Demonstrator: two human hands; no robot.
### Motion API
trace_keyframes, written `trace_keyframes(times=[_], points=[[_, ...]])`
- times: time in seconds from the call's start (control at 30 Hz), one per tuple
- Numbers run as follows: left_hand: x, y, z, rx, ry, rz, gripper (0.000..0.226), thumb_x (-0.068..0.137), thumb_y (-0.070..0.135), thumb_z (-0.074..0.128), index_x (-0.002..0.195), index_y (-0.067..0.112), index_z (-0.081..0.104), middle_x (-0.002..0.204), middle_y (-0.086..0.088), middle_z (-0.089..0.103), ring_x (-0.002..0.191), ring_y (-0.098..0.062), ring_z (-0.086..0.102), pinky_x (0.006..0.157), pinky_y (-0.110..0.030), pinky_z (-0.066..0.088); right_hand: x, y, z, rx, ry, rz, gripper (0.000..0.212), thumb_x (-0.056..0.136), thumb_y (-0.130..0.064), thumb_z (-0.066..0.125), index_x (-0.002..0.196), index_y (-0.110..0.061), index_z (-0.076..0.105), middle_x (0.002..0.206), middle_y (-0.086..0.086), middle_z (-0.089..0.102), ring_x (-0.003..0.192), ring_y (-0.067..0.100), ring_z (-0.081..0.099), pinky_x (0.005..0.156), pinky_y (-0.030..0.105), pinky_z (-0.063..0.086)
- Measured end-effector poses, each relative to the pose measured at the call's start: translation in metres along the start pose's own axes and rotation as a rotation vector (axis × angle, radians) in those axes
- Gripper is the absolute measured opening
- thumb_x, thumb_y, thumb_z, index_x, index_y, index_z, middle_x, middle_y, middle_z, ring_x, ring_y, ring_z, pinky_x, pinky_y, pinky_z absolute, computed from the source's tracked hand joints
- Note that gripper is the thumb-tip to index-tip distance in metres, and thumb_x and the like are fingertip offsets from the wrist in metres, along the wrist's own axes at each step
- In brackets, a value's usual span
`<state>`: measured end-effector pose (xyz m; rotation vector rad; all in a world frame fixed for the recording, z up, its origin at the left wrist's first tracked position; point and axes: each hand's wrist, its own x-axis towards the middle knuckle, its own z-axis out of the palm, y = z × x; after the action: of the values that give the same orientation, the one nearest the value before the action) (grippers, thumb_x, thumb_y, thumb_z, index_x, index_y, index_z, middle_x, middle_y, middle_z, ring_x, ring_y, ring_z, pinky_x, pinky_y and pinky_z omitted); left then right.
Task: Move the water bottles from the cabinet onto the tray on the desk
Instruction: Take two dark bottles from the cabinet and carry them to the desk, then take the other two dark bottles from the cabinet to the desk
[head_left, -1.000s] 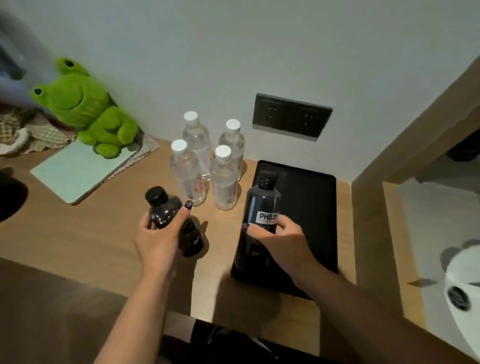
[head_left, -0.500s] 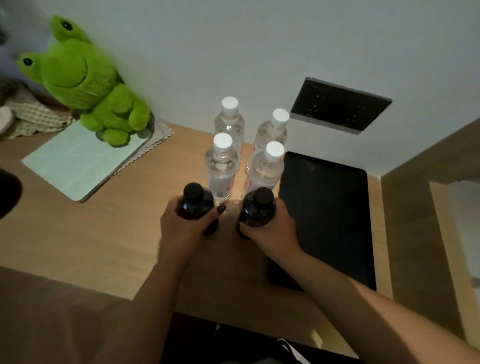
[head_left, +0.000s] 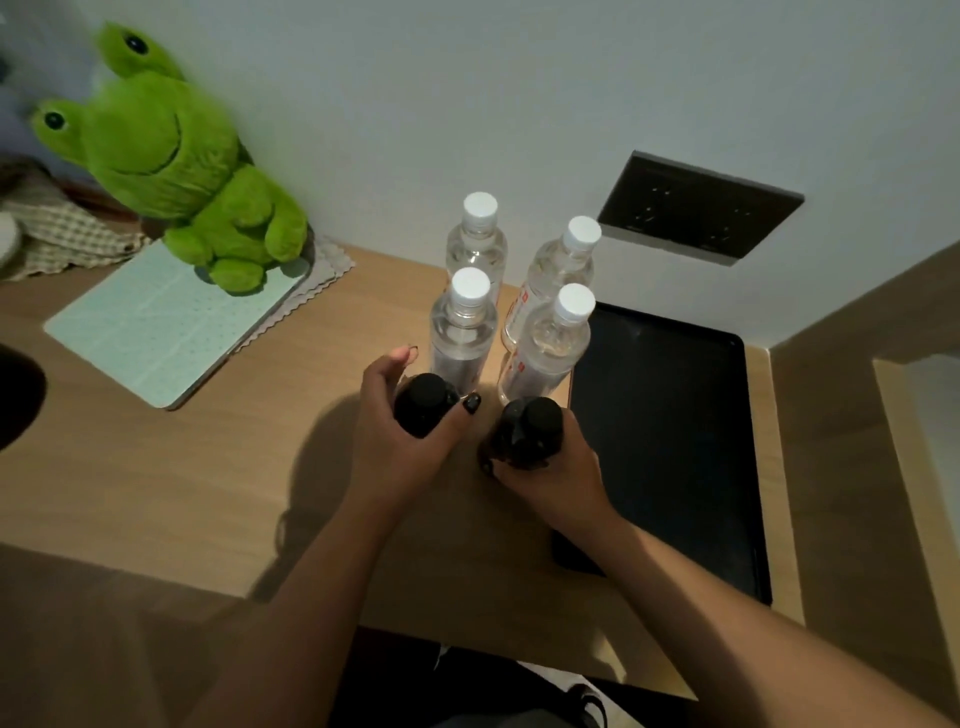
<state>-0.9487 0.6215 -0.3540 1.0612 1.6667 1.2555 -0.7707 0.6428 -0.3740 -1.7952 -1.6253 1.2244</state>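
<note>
Two black bottles stand upright on the wooden desk (head_left: 156, 467), side by side. My left hand (head_left: 405, 447) wraps the left black bottle (head_left: 423, 402); my right hand (head_left: 545, 462) wraps the right black bottle (head_left: 524, 431). Just behind them is a cluster of several clear water bottles with white caps (head_left: 462, 327), also on the desk. The black tray (head_left: 670, 431) lies to the right, with nothing on it; the right bottle is just left of its edge.
A green frog plush (head_left: 176, 161) sits on a pale green notebook (head_left: 156, 322) at the back left. A dark socket panel (head_left: 696, 208) is on the wall. A wooden side wall (head_left: 857, 441) rises right of the tray.
Both hands carried the black bottles forward and together, setting them right in front of the clear bottles. The right bottle left the tray area. The camera tilted to look more steeply down.
</note>
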Motion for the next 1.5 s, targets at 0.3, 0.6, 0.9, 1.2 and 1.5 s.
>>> trace_keyframes(times=[0.3,0.6,0.9,1.2,1.5], points=[[-0.005,0.051,0.016,0.142,0.178,0.019,0.062,0.085,0.027,0.063,0.141,0.018,0.039,0.152,-0.004,0.036,0.134,-0.008,0.033,0.106,-0.024,0.027,-0.012,-0.012,-0.036,-0.091,-0.200,0.118,0.076,0.078,-0.016,0.076,0.142,-0.016,0.036,0.137,0.001,0.048,0.127,0.018,0.046,0.092,0.022,0.044],[-0.062,0.082,0.090,0.490,0.065,0.448,0.067,0.088,0.020,0.063,0.146,0.013,0.031,0.162,-0.002,-0.012,0.147,-0.018,-0.021,0.119,-0.048,-0.002,-0.098,-0.002,-0.137,-0.232,0.075,0.007,0.067,0.091,-0.031,0.062,0.149,-0.028,0.028,0.154,-0.007,0.031,0.110,0.009,0.045,0.106,0.034,0.040],[-0.169,0.103,0.209,0.407,-0.454,0.539,0.067,0.094,0.026,0.058,0.150,0.018,0.023,0.162,0.008,-0.001,0.146,-0.002,-0.012,0.113,-0.026,0.004,-0.227,0.074,-0.223,-0.416,0.278,0.000,0.074,0.095,-0.036,0.056,0.154,-0.034,0.011,0.161,-0.017,0.003,0.147,0.003,-0.005,0.115,0.025,0.002],[-0.326,0.130,0.310,0.409,-0.726,0.516,0.066,0.094,0.028,0.058,0.150,0.027,0.022,0.161,0.009,0.010,0.149,-0.013,0.004,0.119,-0.043,0.014,-0.379,0.178,-0.322,-0.405,0.515,0.127,0.072,0.096,-0.041,0.052,0.154,-0.027,0.011,0.163,-0.009,0.000,0.149,0.008,-0.007,0.115,0.024,0.003],[-0.452,0.158,0.407,0.499,-0.971,0.692,0.065,0.095,0.026,0.055,0.150,0.017,0.022,0.162,0.000,0.010,0.150,-0.013,0.000,0.117,-0.032,0.011,-0.529,0.263,-0.396,-0.378,0.698,0.358,0.073,0.095,-0.035,0.057,0.154,-0.022,0.017,0.162,-0.004,0.011,0.150,0.015,-0.001,0.121,0.034,0.012]])
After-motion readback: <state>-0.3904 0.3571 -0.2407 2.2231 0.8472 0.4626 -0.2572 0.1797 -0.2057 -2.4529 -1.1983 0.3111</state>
